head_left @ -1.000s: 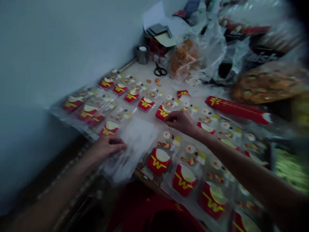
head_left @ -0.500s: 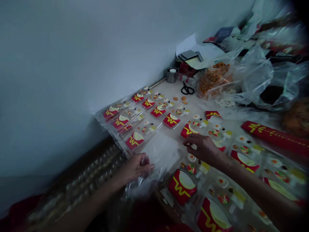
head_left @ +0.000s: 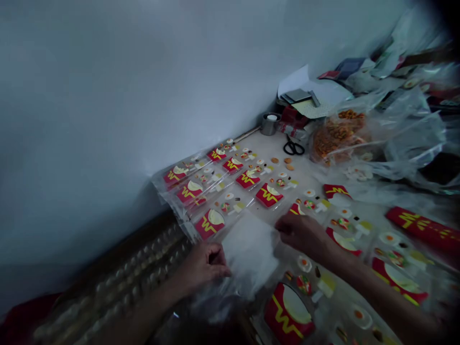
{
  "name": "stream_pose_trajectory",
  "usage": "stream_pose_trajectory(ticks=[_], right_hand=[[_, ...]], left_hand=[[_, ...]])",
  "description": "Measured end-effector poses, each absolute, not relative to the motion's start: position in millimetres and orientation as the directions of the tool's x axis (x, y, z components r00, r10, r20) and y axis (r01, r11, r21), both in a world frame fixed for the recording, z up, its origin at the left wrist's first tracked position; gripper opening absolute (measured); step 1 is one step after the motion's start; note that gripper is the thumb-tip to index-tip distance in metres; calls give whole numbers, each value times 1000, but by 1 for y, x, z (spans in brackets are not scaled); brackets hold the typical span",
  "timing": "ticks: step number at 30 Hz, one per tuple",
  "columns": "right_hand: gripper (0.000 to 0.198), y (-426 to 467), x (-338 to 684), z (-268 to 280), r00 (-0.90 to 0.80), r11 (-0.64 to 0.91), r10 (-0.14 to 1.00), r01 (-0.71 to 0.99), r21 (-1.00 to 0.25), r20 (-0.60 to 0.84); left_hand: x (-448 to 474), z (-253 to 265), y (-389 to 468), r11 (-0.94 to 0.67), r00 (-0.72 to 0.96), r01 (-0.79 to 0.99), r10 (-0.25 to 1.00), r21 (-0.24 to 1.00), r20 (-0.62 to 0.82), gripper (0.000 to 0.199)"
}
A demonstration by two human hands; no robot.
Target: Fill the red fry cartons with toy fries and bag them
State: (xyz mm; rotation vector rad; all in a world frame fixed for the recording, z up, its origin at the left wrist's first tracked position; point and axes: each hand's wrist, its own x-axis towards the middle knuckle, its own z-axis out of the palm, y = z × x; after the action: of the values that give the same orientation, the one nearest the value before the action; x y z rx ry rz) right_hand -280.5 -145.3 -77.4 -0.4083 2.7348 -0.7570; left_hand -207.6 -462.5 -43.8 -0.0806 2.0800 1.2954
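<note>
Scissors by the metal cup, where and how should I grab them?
Probably best by the black handle loops of the scissors, reaching down from above on your near side. The loops lie toward you on the table, while the narrow end points away, to the side where the metal cup stands.

Can read a big yellow W on the red carton shape at the near edge of the worktop, and the same W on matching red cartons toward its left corner and wall edge. Get only a W or M, can't tell which, on the red strip toward the right edge; too blurred past that.
</note>
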Motion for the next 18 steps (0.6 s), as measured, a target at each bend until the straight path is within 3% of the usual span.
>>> stream_pose_trajectory(ticks=[2,4,6,8,11,14,18], right_hand=[[22,-138,-265,-81,-930,892,-330,-252,-376,-160],[26,-127,-249,-82,-946,915,-310,-267,-303,-101],[29,-117,-233,-75,-921,875,-388,-359,-325,-25],[35,-109,-215,-65,-825,755,-565,-523,-396,12],[81,-102,-190,-53,-633,578,-772,-666,-471,-53],[113,-100,-174,-56,-567,566,-810,-689,-453,-151],[121,-110,-174,-68,-556,573,-813,-707,-415,-176]], left_hand=[[-201,-57,-457,429,-781,-434,259,792,-569,38],[-198,-66,-452,371,-798,-453,236,810,-555,41],[-199,-69,-451,358,-808,-456,218,815,-548,43],[-203,-65,-454,382,-805,-459,203,802,-557,42],[-210,-57,-462,417,-792,-475,183,775,-583,41],[-212,-52,-468,424,-780,-504,152,752,-608,42],[-209,-49,-471,474,-780,-497,122,727,-613,42]])
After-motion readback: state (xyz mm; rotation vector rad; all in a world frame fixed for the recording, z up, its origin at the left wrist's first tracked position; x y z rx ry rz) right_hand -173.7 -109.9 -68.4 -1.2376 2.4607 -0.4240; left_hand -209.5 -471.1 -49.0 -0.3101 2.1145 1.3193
